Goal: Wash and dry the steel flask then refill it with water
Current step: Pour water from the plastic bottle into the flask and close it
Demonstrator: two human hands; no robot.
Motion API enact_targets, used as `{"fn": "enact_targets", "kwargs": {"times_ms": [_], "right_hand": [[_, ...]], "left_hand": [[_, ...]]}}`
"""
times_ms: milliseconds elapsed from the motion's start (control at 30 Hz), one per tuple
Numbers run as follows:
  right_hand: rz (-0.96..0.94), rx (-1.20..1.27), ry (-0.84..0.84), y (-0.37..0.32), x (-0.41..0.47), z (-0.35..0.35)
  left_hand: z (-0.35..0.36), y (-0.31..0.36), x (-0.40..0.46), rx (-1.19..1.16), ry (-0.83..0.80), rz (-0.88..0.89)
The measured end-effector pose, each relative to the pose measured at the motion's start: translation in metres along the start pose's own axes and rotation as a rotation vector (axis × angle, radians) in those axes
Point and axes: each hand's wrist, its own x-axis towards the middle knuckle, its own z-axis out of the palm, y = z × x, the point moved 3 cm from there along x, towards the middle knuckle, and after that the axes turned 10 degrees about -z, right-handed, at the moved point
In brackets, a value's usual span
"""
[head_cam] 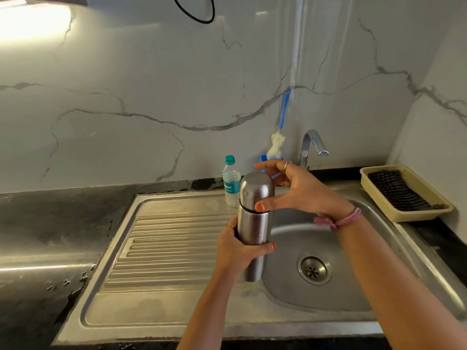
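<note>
1. Steel catches our eye first: the flask (253, 223) is upright in the air over the sink (353, 286), above the near left edge of the basin, its domed cap (256, 192) still on.
2. We see the left hand (238, 248) wrapped round the flask's lower body, thumb across the front.
3. We see the right hand (300, 190) at the cap: thumb tip touches the cap's lower edge, fingers are spread and arch behind its top, not closed on it.
4. Just behind the flask, on the sink's back rim, stands a clear water bottle (231, 184) with a teal cap.
5. Behind the flask, a blue-handled bottle brush (276, 145) leans on the marble wall, beside the tap (312, 147).
6. Right of the sink, a beige tray (404, 195) sits on the dark counter.
</note>
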Motion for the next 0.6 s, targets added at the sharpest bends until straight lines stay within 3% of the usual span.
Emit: {"fn": "enact_targets", "kwargs": {"times_ms": [167,333,467,600], "right_hand": [[0.028,0.132,-0.185,0.004,-0.001,0.002],[0.007,0.129,-0.025,0.001,0.003,0.015],[0.013,0.258,-0.181,0.006,0.0,0.017],[-0.006,0.411,-0.104,0.006,0.003,0.013]], "left_hand": [[0.0,-0.001,-0.001,0.015,-0.023,0.002],[-0.001,-0.002,0.0,0.004,-0.019,0.004],[-0.002,-0.002,0.002,0.012,-0.033,0.022],[-0.004,-0.002,0.007,0.002,-0.019,0.02]]}}
